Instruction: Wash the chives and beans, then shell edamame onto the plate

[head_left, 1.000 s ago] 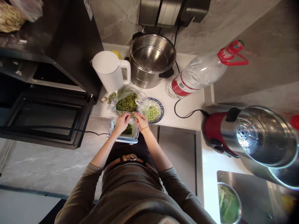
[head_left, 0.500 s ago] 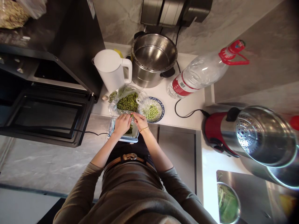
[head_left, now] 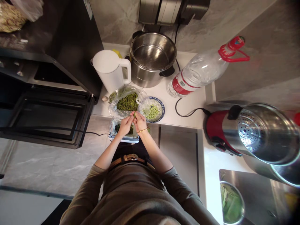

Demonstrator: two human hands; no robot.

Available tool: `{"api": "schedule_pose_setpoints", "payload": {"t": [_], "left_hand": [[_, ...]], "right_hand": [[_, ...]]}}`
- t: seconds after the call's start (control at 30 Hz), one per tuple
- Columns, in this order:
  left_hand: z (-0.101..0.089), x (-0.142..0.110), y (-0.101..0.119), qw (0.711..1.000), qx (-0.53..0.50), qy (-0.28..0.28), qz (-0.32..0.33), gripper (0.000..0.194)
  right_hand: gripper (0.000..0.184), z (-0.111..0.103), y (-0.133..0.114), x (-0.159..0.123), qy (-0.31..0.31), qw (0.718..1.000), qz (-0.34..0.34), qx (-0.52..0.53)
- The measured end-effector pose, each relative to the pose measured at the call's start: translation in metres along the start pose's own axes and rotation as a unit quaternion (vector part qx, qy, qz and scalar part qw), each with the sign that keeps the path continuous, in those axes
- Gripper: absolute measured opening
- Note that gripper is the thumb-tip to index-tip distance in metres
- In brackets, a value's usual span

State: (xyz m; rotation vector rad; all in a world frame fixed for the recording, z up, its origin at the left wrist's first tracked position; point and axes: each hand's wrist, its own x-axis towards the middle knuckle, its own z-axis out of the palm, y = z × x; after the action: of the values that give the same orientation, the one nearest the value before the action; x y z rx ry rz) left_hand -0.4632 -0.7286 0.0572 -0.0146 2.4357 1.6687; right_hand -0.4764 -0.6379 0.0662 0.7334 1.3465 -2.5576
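My left hand (head_left: 126,125) and my right hand (head_left: 140,121) meet at the counter's front edge, fingers pinched together on one green soybean pod (head_left: 134,114). Just beyond them lies a clear plastic bag (head_left: 114,107) full of soybean pods (head_left: 127,102). A blue-rimmed plate (head_left: 162,110) with shelled green beans (head_left: 153,112) stands to the right of the bag, close to my right hand. Below my hands is a lined bin (head_left: 132,140) with dark green empty-looking pods inside, partly covered by my hands and wrists.
Behind the bag stand a white pitcher (head_left: 110,70) and a steel pot (head_left: 146,75). A large water bottle (head_left: 197,75) and a red-based steamer appliance (head_left: 217,131) are to the right. At left an oven door (head_left: 47,118) hangs open. A sink (head_left: 255,193) holds a bowl of greens.
Both hands have stayed together over the bin's far edge. The left hand has turned and shifted slightly, showing more of the bin's left side. The pod stays between the fingertips.
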Motion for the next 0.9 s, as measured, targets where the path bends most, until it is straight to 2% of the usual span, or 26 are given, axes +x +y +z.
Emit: {"api": "schedule_pose_setpoints", "payload": {"t": [0.1, 0.2, 0.3, 0.37, 0.5, 0.6, 0.73, 0.9], "left_hand": [[-0.01, 0.008, 0.004, 0.992, -0.083, -0.094, -0.023, 0.052], [-0.023, 0.013, 0.014, 0.979, -0.041, -0.2, 0.02, 0.053], [-0.031, 0.01, 0.023, 0.967, 0.02, -0.244, 0.067, 0.047], [-0.032, 0.005, 0.027, 0.969, 0.063, -0.224, 0.085, 0.041], [-0.03, -0.008, 0.031, 0.973, 0.158, -0.125, 0.116, 0.032], [-0.031, -0.011, 0.03, 0.969, 0.2, -0.066, 0.127, 0.028], [-0.034, -0.008, 0.025, 0.974, 0.194, -0.045, 0.111, 0.031], [-0.035, -0.007, 0.021, 0.983, 0.149, -0.041, 0.099, 0.034]], "right_hand": [[0.027, -0.003, -0.004, 0.0, -0.016, 1.0, 0.012, -0.005], [0.03, -0.005, -0.008, -0.003, -0.033, 0.999, 0.023, -0.025], [0.03, -0.005, -0.01, -0.004, -0.035, 0.998, 0.018, -0.039], [0.029, -0.006, -0.012, -0.002, -0.024, 0.999, -0.004, -0.034], [0.025, -0.011, -0.017, 0.004, 0.01, 0.999, -0.04, -0.016], [0.025, -0.014, -0.017, 0.003, -0.023, 0.999, -0.016, -0.027], [0.026, -0.013, -0.011, -0.005, -0.088, 0.995, 0.002, -0.048], [0.028, -0.008, -0.005, -0.008, -0.092, 0.995, -0.005, -0.031]]}}
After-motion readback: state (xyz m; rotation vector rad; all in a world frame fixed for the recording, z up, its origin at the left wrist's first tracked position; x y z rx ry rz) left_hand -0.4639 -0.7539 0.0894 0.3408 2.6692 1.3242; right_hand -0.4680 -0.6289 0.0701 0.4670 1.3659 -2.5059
